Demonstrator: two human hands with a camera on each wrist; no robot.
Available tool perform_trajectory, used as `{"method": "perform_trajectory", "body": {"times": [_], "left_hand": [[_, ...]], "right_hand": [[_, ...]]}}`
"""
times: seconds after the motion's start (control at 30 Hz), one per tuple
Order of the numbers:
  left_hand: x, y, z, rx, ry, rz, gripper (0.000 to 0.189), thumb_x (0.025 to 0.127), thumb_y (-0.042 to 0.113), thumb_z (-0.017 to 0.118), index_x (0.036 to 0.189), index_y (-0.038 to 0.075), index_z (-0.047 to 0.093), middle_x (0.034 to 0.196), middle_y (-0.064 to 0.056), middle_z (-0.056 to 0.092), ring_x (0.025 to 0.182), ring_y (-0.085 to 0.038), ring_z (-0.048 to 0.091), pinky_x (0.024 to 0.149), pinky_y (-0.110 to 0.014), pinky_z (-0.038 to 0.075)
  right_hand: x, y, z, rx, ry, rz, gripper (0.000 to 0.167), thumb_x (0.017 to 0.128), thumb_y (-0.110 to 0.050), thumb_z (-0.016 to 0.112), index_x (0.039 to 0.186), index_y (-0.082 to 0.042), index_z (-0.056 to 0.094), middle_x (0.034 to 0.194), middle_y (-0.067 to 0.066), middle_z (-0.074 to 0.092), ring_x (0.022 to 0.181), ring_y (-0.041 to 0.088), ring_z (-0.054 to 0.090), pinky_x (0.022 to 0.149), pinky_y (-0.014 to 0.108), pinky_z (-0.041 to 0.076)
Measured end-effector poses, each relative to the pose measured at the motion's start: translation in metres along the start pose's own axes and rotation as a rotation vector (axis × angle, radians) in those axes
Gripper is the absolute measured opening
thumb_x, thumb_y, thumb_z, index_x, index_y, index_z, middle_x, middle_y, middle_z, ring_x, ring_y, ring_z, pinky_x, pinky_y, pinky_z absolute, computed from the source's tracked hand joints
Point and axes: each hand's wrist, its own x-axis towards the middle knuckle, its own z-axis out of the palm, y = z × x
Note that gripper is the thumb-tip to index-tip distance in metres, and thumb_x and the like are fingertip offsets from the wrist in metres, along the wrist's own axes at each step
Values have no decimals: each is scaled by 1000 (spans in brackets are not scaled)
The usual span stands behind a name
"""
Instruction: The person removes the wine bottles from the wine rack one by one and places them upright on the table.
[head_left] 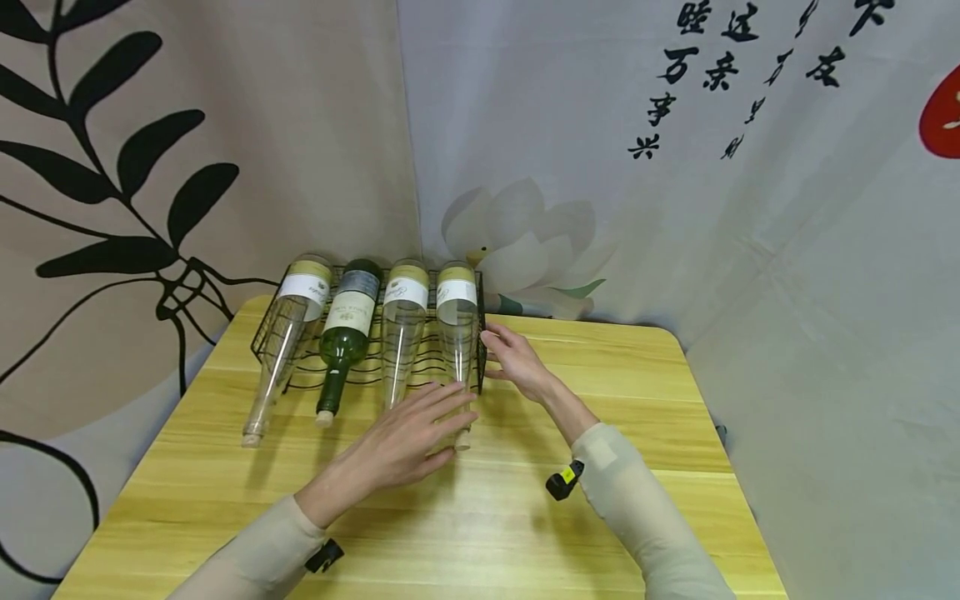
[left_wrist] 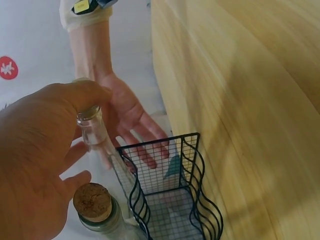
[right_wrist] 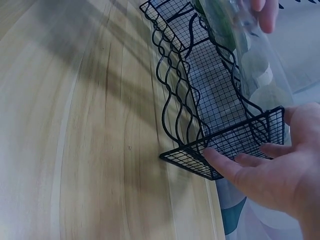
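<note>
A black wire rack (right_wrist: 235, 140) stands on the table with several corked bottles lying side by side in it. My left hand (head_left: 408, 433) reaches over the necks of the two clear bottles at the right, its fingers extended. In the left wrist view, one finger lies across the top of a clear glass neck (left_wrist: 94, 131), with a cork (left_wrist: 93, 202) below. My right hand (head_left: 517, 362) is at the rack's right end, fingers spread against the mesh panel. The rightmost clear bottle (head_left: 457, 312) lies beside another clear bottle (head_left: 405, 321).
Farther left in the rack lie a green bottle (head_left: 347, 346) and a clear bottle (head_left: 288, 333) slanting outward. Their necks overhang the front of the rack. Printed cloth (head_left: 315, 150) hangs behind the wooden table (head_left: 615, 392).
</note>
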Motion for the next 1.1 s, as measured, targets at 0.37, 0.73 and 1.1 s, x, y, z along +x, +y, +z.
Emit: {"method": "perform_trajectory", "body": {"times": [0.37, 0.73, 1.1], "left_hand": [[9, -4, 7, 20, 68, 26, 60, 86, 17, 100, 141, 12, 77, 156, -13, 72, 152, -37, 64, 133, -56, 49], [14, -8, 8, 55, 83, 66, 55, 85, 0, 94, 137, 12, 79, 153, -11, 74, 150, -35, 66, 132, -53, 51], [19, -12, 9, 82, 56, 66, 58, 85, -2, 94, 139, 13, 80, 154, -9, 74, 150, -34, 66, 130, -47, 54]], "right_hand": [[0, 0, 3, -23, 23, -9, 66, 122, -42, 50, 179, -12, 32, 180, 23, 40, 161, 52, 48, 127, 69, 52], [0, 2, 2, -17, 13, -19, 66, 122, -41, 50, 179, -11, 32, 179, 22, 41, 161, 51, 49, 127, 69, 52], [0, 0, 2, -20, 18, -19, 65, 122, -42, 51, 177, -12, 35, 177, 22, 44, 161, 51, 49, 126, 69, 53]]}}
